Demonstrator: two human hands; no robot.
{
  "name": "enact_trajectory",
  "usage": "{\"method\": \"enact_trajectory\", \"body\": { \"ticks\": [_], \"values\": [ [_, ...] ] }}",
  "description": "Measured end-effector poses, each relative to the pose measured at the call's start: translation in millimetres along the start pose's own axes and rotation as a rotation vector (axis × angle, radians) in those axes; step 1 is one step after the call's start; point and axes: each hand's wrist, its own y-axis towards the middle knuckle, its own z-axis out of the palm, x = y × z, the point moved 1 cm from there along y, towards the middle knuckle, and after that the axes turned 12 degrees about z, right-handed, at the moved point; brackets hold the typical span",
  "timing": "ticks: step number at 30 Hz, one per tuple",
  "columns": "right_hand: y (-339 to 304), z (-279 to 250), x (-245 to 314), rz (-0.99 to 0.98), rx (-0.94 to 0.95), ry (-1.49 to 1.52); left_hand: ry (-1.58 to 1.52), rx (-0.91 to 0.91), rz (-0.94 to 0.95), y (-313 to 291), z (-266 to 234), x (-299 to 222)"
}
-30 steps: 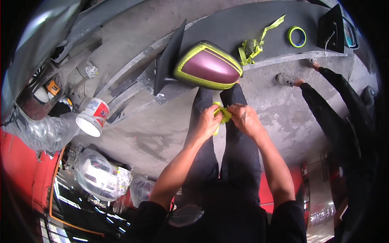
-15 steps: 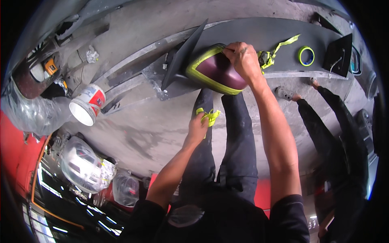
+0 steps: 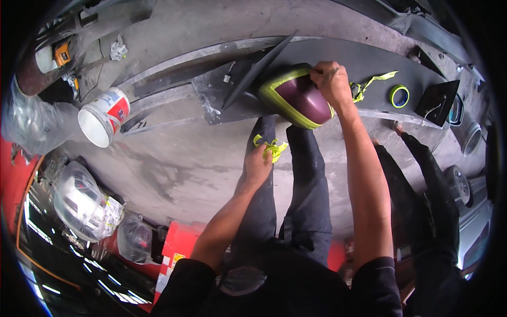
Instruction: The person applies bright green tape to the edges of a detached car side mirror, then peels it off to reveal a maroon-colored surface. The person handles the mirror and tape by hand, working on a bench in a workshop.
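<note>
A glossy maroon car side mirror cover (image 3: 305, 96) is edged with yellow-green masking tape (image 3: 270, 91). It rests on the dark grey panel, its near end overhanging the panel's front edge. My right hand (image 3: 334, 87) is at its upper right rim, fingers pinched together at the end of the taped edge; the fingertips are partly hidden. Lower and further left, in front of my leg, my left hand (image 3: 259, 164) is closed around a crumpled wad of yellow-green tape (image 3: 275, 150).
On the dark panel (image 3: 369, 55) lie a loose tape strip (image 3: 381, 76), a tape roll (image 3: 399, 96) and a black flat piece (image 3: 438, 103). A thin dark plate (image 3: 256, 74) leans left of the cover. A white-and-red bucket (image 3: 104, 116) stands left; another person's legs (image 3: 417, 179) are at right.
The whole view has shifted and tilted slightly. My right hand stays at the cover's rim with its fingers pinched, and my left hand still grips the tape wad.
</note>
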Motion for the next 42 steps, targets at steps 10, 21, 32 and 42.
{"method": "enact_trajectory", "body": {
  "ticks": [10, 21, 32, 42],
  "values": [
    [-3.2, 1.1, 1.1, -0.075, -0.032, 0.012, -0.062, -0.041, 0.044, -3.7, 4.4, 3.4],
    [-20.4, 2.1, -24.5, 0.018, -0.070, 0.408, -0.067, -0.024, 0.052, 0.6, 6.0, -1.3],
    [-9.4, 13.6, -13.6, 0.028, -0.062, 0.250, -0.023, 0.043, 0.053, 5.9, 6.4, 0.8],
    [-55.2, -1.8, -114.4, 0.451, -0.045, 1.595, -0.531, 0.226, -0.322, 18.3, -17.0, -11.6]
  ]
}}
